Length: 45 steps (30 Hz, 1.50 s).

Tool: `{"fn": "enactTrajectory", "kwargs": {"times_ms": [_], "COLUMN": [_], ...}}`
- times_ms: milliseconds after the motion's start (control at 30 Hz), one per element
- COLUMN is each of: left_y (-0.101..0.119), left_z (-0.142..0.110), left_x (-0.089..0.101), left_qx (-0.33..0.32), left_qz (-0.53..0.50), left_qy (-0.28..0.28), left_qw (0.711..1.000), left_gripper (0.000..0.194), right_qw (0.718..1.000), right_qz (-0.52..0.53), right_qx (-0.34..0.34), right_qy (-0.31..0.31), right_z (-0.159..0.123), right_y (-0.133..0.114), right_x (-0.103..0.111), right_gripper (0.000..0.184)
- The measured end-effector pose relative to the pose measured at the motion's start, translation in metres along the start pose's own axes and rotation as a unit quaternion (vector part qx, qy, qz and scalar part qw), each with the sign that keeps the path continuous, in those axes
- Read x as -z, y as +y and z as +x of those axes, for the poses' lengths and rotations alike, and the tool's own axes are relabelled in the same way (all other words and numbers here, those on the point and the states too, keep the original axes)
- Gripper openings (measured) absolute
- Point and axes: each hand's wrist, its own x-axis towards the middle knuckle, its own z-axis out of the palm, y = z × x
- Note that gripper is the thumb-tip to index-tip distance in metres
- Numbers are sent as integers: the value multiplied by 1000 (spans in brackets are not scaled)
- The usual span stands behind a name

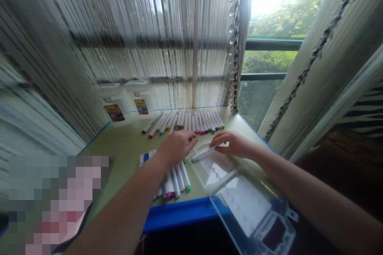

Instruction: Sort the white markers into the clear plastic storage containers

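Observation:
My left hand [177, 147] rests palm down on a bunch of white markers with coloured caps [176, 179] lying on the pale green table [125, 147]; its fingers curl over them. My right hand [233, 143] pinches one white marker [203, 153] just above the open clear plastic case [239, 195]. A longer row of markers [191, 121] lies side by side further back, beyond both hands.
Two clear plastic boxes with coloured labels [115, 105] [140, 97] stand at the back left against the striped curtain. A blue edge [179, 213] runs along the near side of the table. A window with green bars [269, 59] opens at the right.

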Motion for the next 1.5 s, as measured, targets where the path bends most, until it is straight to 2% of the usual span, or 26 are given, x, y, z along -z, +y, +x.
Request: {"fn": "enactTrajectory", "kwargs": {"times_ms": [67,200,300,433,567,733,900,1067,1200,1500], "left_y": [1,0,-2,-2,-3,-2,4,7,7,7], "left_z": [-3,-7,-6,-4,-2,-2,-3,-2,-2,-2], "left_x": [4,3,0,-3,-6,-8,-7,-9,-10,-10], "left_qx": [-7,-61,-74,-73,-80,-85,-90,-69,-54,-28], "left_qz": [-24,-20,-13,-7,-16,5,36,51,23,-4], "left_qy": [-29,-91,-107,-95,-80,-59,-39,-41,-51,-57], "left_qw": [999,994,991,993,993,995,995,995,997,998], "left_gripper": [33,40,38,29,19,19,19,19,16,17], "right_qw": [1000,1000,999,998,998,998,996,994,993,998], "right_qz": [-8,-14,-29,-58,-54,-49,-72,-102,-105,-41], "right_qx": [15,19,16,29,13,-34,-51,-47,-45,-45], "right_qy": [15,12,6,-15,-12,-27,-32,-15,-15,-29], "right_z": [-1,-2,-4,-6,-8,-9,-9,-7,-7,-9], "right_y": [2,9,11,8,10,18,13,6,6,15], "right_x": [-1,-2,-1,6,13,18,18,17,16,15], "right_gripper": [22,23,25,26,19,13,21,26,25,19]}}
